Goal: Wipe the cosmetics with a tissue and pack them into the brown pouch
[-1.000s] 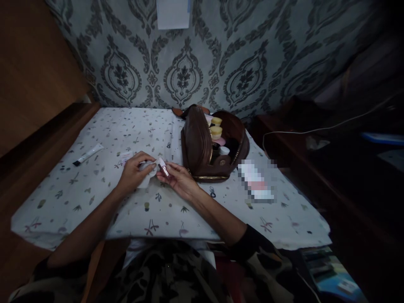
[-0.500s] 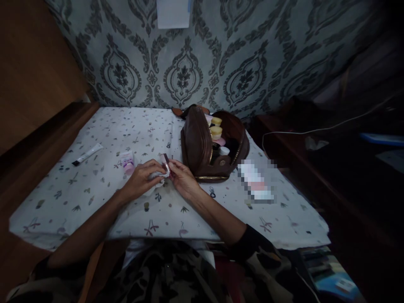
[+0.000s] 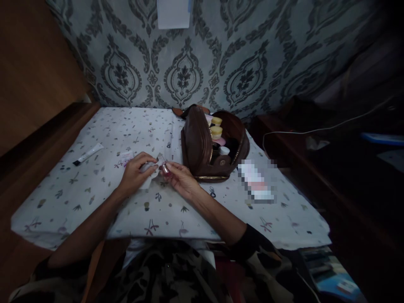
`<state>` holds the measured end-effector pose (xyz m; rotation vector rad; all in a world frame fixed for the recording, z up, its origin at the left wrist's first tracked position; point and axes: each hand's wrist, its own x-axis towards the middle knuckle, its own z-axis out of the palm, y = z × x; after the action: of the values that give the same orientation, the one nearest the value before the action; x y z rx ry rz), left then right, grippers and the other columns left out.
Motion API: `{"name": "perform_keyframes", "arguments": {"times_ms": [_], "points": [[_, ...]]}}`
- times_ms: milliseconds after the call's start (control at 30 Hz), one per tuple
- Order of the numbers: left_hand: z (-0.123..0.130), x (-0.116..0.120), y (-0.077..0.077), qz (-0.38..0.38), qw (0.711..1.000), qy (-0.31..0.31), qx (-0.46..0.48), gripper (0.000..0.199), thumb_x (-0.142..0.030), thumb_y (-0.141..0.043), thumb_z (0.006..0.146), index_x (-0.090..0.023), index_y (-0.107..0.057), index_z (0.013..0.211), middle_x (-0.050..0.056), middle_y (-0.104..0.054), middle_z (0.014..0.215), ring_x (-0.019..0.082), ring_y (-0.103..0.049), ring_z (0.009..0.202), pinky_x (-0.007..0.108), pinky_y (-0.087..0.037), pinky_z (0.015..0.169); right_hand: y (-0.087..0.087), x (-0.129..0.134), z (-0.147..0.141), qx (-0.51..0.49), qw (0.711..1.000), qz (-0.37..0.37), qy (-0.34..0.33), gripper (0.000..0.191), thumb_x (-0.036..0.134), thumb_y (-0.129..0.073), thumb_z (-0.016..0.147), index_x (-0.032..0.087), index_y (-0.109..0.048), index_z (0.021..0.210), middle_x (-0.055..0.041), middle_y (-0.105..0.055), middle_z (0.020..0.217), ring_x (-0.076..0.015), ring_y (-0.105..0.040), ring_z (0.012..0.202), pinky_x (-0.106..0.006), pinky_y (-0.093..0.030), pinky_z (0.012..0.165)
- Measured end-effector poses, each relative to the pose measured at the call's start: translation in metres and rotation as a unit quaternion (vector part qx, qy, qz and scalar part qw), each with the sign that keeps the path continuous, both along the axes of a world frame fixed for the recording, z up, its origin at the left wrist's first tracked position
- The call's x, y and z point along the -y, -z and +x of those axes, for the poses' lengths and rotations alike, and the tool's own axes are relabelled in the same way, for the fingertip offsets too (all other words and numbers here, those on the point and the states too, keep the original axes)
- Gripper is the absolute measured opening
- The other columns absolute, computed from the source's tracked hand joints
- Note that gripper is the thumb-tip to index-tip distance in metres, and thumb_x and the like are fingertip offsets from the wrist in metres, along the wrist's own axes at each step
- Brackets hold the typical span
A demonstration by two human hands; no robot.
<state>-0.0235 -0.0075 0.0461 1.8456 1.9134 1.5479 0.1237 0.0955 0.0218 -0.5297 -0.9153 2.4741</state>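
Closer to the viewer than the open brown bag (image 3: 198,145), patterned dark sleeves (image 3: 261,256) lead to two bare hands, held in front of the bag and to its left. The right hand (image 3: 183,180) is mostly closed, fingers and thumb around a small pinkish bottle (image 3: 166,169), which seems to be glossy, though the light is dim. The left hand (image 3: 135,173), also nearly closed, pinches a crumpled white tissue (image 3: 147,179) that reaches the bottle's upper end.

To the front right of the bag, a pixelated item (image 3: 256,181) lies on the white printed cloth (image 3: 126,219). Left of the bag, just beyond the left hand, is a partly hidden pink-and-white tube (image 3: 126,157); farther left lies a slim white tube (image 3: 90,153) with a black cap. Inside the bag are yellow-lidded jars (image 3: 216,132) and a white lid (image 3: 224,150). Behind the bag rises a grey ornate wall (image 3: 183,67), with a white sheet (image 3: 173,14) high up.
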Motion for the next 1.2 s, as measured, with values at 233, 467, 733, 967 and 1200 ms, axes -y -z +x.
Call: {"name": "perform_keyframes", "arguments": {"times_ms": [233, 467, 733, 967, 1200], "points": [[-0.003, -0.001, -0.002, -0.025, 0.999, 0.016, 0.021, 0.008, -0.026, -0.068, 0.083, -0.019, -0.070, 0.087, 0.003, -0.067, 0.085, 0.017, -0.062, 0.084, 0.029, -0.048, 0.078, -0.002, 0.002, 0.003, -0.001, 0.999, 0.027, -0.020, 0.044, 0.032, -0.092, 0.057, 0.017, -0.072, 0.093, -0.0006, -0.073, 0.078, -0.0128, -0.066, 0.069, -0.024, -0.054, 0.066], [-0.005, 0.002, -0.006, -0.011, 1.000, 0.000, 0.022, 0.010, -0.029, -0.068, 0.084, -0.020, -0.070, 0.088, 0.004, -0.067, 0.088, 0.018, -0.062, 0.086, 0.030, -0.049, 0.080, 0.000, 0.004, 0.003, 0.021, 0.966, 0.257, -0.014, 0.035, 0.038, -0.081, 0.069, 0.020, -0.072, 0.098, 0.0010, -0.064, 0.078, -0.0129, -0.056, 0.068, -0.025, -0.048, 0.063], [-0.007, 0.003, -0.009, -0.037, 0.999, 0.022, 0.008, 0.012, -0.029, -0.065, 0.085, -0.020, -0.073, 0.090, 0.004, -0.066, 0.088, 0.018, -0.062, 0.086, 0.030, -0.049, 0.082, -0.002, 0.001, 0.010, 0.149, 0.783, 0.603, 0.029, 0.030, 0.018, -0.066, 0.079, 0.019, -0.069, 0.109, -0.0007, -0.050, 0.084, -0.0176, -0.051, 0.078, -0.032, -0.043, 0.077], [-0.013, 0.002, -0.009, -0.061, 0.996, 0.037, 0.050, 0.017, -0.033, -0.064, 0.086, -0.019, -0.072, 0.086, 0.005, -0.066, 0.086, 0.018, -0.062, 0.084, 0.031, -0.048, 0.081, -0.002, 0.002, 0.013, 0.115, 0.762, 0.638, 0.014, 0.029, 0.023, -0.062, 0.086, 0.022, -0.064, 0.115, -0.0019, -0.052, 0.089, -0.0188, -0.051, 0.081, -0.031, -0.043, 0.078], [-0.018, 0.000, -0.006, -0.077, 0.987, 0.045, 0.132, 0.022, -0.039, -0.065, 0.084, -0.018, -0.072, 0.084, 0.004, -0.066, 0.083, 0.017, -0.060, 0.078, 0.030, -0.046, 0.075, -0.001, 0.005, 0.009, 0.051, 0.858, 0.512, 0.020, 0.027, 0.031, -0.068, 0.082, 0.023, -0.066, 0.108, -0.0019, -0.058, 0.093, -0.0182, -0.055, 0.087, -0.032, -0.047, 0.081]]}}
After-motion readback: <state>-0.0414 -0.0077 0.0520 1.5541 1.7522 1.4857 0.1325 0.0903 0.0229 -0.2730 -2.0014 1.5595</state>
